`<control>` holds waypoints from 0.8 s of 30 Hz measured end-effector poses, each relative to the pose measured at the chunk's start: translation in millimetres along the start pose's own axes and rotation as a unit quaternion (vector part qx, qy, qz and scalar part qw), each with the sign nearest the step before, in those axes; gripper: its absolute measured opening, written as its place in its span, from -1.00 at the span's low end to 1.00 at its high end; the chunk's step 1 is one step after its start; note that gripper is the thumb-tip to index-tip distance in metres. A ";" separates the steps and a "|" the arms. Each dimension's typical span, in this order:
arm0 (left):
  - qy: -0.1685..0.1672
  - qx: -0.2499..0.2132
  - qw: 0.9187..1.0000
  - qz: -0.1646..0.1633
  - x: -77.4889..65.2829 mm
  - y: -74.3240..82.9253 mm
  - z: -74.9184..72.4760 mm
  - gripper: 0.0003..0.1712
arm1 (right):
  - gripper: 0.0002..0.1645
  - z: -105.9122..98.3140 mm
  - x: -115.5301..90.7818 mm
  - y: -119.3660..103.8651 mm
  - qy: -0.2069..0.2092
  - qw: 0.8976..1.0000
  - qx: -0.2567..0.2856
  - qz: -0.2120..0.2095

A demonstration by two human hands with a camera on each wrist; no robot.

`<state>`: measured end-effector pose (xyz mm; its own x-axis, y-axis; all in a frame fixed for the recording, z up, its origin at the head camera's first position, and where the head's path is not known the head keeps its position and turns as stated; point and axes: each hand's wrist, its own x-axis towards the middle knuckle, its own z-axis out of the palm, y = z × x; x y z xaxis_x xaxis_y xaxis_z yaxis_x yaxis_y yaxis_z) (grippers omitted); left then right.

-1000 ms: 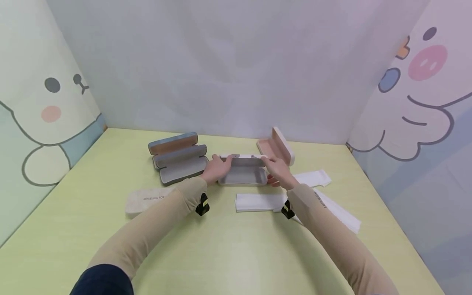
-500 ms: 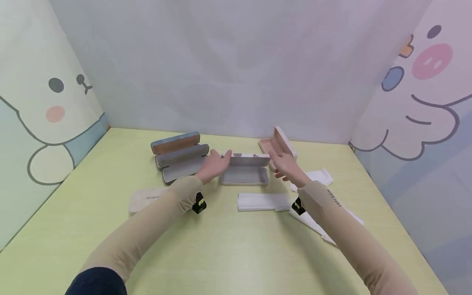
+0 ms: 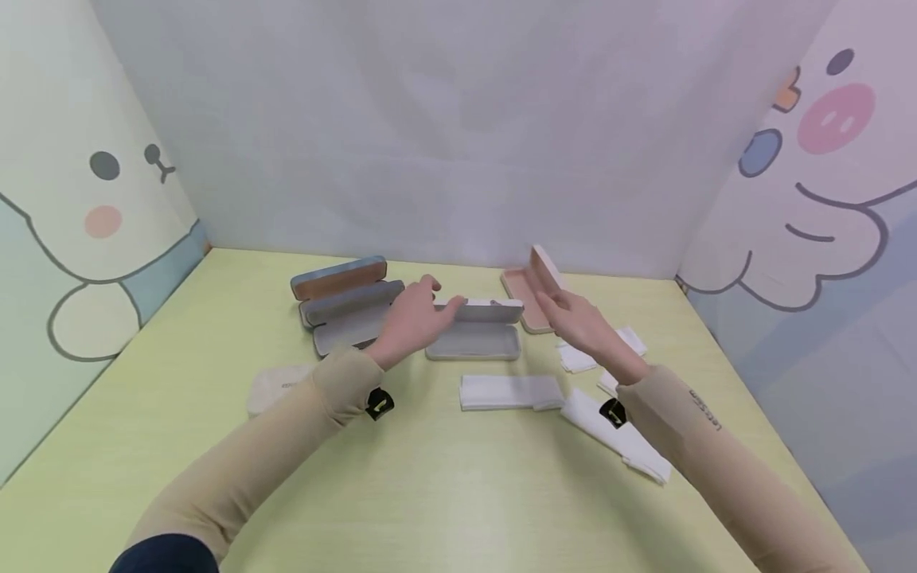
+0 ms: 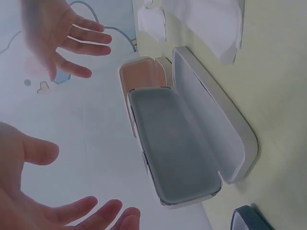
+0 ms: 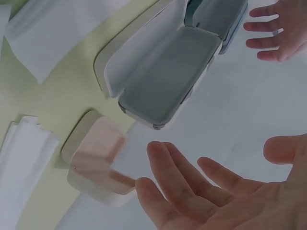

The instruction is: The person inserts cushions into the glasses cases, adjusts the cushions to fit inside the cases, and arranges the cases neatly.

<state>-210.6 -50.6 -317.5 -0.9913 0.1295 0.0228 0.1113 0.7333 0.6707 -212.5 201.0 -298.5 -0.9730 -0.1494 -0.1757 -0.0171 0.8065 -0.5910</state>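
A white glasses case with grey lining stands open in the middle of the table, lid raised at the back. My left hand hovers at its left end, fingers spread and holding nothing; it partly overlaps the lid's corner in the head view. To the right, my right hand is apart from the case, with relaxed fingers near the raised lid of an open pink glasses case. Both wrist views show the grey-lined case with its inside bare and no fingers on it.
At back left stand an open blue case with brown lining and an open grey case. A closed beige case lies partly behind my left sleeve. White folded cloths lie in front and to the right. A fabric wall rises behind.
Both hands have let go of the grey-lined case's lid and moved apart, the left one leftward and the right one rightward. The lid stays raised.
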 end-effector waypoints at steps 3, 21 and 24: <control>-0.002 0.015 1.000 0.018 -9.3 2.8 3.2 -0.40 | -0.21 0.6 -9.7 0.4 -0.005 1.000 -0.002 -0.008; -0.043 0.053 0.995 0.079 -42.9 0.0 24.6 -0.43 | -0.30 10.8 -48.6 17.7 0.004 0.996 -0.078 -0.040; -0.062 0.054 0.993 0.086 -46.8 -1.8 29.6 -0.44 | -0.36 16.3 -54.8 19.7 0.010 0.994 -0.099 -0.052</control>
<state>-162.3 -38.2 -341.7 -0.9416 0.3350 0.0347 0.2916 0.7592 0.5819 -155.8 215.7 -313.3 -0.9679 -0.2277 -0.1061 -0.1601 0.8846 -0.4380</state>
